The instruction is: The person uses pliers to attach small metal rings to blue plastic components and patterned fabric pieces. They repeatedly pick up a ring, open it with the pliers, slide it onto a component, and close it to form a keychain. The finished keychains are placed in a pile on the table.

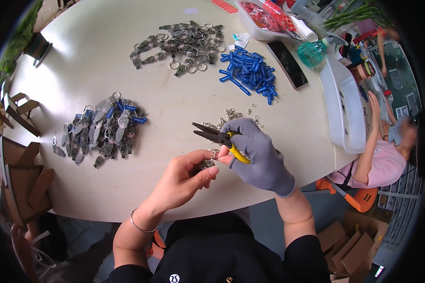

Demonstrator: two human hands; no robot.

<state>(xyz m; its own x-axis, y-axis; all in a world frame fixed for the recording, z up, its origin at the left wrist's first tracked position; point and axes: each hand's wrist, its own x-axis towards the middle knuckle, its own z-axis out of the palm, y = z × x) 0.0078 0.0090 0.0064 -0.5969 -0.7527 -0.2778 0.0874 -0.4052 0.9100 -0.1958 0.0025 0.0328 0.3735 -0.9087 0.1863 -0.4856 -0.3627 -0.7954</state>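
Note:
In my gloved right hand (259,155) is a pair of pliers (211,134) with yellow handles and dark jaws. The jaws point left, slightly parted and with nothing between them. My bare left hand (182,179) pinches a keychain (207,164) by its metal links; fingers hide most of its body. Fingertips of both hands meet at these links. Just beyond the pliers lie small loose metal rings (231,114). Farther off is a heap of blue tags (251,70). Camouflage-patterned keychains (189,45) form a far pile. Keychains with blue tags (106,129) make another pile at left.
A black phone (287,63) lies beside the blue tags. Behind it stand a tub of red packets (262,28) and a green spray bottle (311,53). A translucent bin (337,108) sits on the right edge. A person in pink (382,162) sits beyond it.

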